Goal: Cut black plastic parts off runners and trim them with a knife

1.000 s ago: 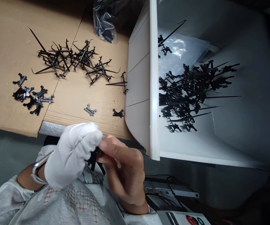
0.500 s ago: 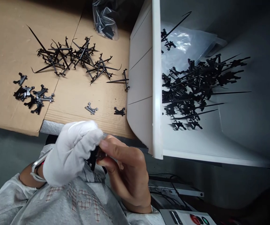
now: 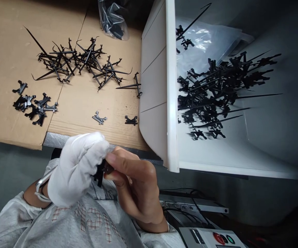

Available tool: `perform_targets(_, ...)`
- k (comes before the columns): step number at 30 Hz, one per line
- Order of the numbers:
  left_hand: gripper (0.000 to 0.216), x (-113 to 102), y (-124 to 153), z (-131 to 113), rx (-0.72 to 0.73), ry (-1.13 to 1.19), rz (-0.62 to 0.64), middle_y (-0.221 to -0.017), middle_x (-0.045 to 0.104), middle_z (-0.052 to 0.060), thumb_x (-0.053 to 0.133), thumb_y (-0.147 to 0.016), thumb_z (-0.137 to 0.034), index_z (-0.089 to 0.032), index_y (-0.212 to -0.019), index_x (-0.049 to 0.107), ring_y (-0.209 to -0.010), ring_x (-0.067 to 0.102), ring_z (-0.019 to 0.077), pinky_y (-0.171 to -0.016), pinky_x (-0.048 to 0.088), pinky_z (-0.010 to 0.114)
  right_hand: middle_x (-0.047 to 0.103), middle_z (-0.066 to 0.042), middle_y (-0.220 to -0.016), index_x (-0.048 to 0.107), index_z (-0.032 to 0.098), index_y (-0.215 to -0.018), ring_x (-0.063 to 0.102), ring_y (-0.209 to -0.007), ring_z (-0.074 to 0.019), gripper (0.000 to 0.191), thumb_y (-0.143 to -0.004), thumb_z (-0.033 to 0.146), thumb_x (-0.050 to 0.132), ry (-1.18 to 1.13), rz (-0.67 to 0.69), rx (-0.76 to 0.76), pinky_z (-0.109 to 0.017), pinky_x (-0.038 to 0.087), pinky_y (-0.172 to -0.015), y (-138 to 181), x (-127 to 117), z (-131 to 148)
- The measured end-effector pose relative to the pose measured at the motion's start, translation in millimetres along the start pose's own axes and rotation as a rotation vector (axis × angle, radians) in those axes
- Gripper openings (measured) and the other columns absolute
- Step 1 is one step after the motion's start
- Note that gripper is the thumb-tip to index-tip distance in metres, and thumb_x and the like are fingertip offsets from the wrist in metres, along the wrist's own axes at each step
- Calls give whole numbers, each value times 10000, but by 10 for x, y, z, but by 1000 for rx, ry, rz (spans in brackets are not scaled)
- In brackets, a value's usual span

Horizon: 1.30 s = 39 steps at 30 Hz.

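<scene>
My left hand (image 3: 79, 168), in a white glove, is closed on a small black plastic part (image 3: 99, 175) held in front of my chest. The bare fingers of my right hand (image 3: 135, 186) pinch the same part from the other side. Most of it is hidden between the fingers, so its full shape cannot be made out. Beyond my hands, two black brackets (image 3: 131, 120) lie apart near the cardboard's front edge. Several more black brackets (image 3: 39, 108) are heaped to the left. Farther back lies a tangle of thin black pointed rods with short crossbars (image 3: 86, 58).
A large white bin (image 3: 173, 148) stands at the right, holding a pile of black bracket-and-rod pieces (image 3: 216, 89) and a clear plastic bag (image 3: 203, 44). Another clear bag (image 3: 114, 24) with dark contents sits at the back. A control box (image 3: 211, 237) with red and green buttons is at lower right.
Both hands have shifted very slightly left, still closed on the black part. The whole view has moved a little; the pieces on the cardboard and in the bin look unchanged.
</scene>
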<state>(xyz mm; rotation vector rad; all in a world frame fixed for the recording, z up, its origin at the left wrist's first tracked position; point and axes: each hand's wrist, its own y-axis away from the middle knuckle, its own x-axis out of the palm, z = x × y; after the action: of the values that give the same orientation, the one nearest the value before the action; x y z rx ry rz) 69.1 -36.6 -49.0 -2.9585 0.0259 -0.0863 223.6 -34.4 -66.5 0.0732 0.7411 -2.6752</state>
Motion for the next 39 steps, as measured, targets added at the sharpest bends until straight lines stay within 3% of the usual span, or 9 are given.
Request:
perform_targets(7,538,16,14,-33,-75,-8,-39,-633,375,-44,585,-1161,-494,-213,-723,450,-555,376,113,-531,316,330,620,33,-816,564,287,-1564,539,-616,-191,635,-1000,-4,583,42,-19,-41,-350,455,-567,-21,19,2)
perform_targets(14,502,-14,5,-25,-64,43,44,-664,382,-47,568,-1171,-486,-225,-755,462,-583,378,117,-541,339,309,597,41,-814,533,408,-1558,526,-578,-197,600,-1045,114,637,-55,27,50,-334,484,-565,19,19,-1)
perform_targets(20,399,-56,-6,-2,14,65,87,-674,351,-24,474,-1170,-291,-216,-781,426,-574,341,122,-528,273,339,579,38,-823,549,351,-1593,513,-580,-197,629,-1027,113,684,-97,37,9,-350,462,-552,14,4,-3)
perform_targets(25,398,-56,8,-7,9,65,116,-685,395,-26,449,-1188,-292,-223,-797,462,-594,383,129,-556,311,328,622,29,-809,550,392,-1579,540,-571,-215,597,-1043,155,659,-93,15,38,-356,472,-543,21,26,-9)
perform_targets(29,441,-27,5,-68,-94,97,76,-685,407,-27,526,-1179,-335,-218,-758,467,-603,383,131,-568,311,339,629,30,-801,553,398,-1584,554,-576,-216,608,-1036,160,665,-77,2,36,-356,487,-556,36,35,6)
perform_targets(39,479,-4,12,-113,-54,32,39,-667,349,-36,533,-1189,-392,-210,-758,429,-576,343,111,-534,287,316,559,37,-807,527,390,-1611,509,-582,-204,672,-1023,91,649,-73,23,26,-357,442,-558,23,29,25)
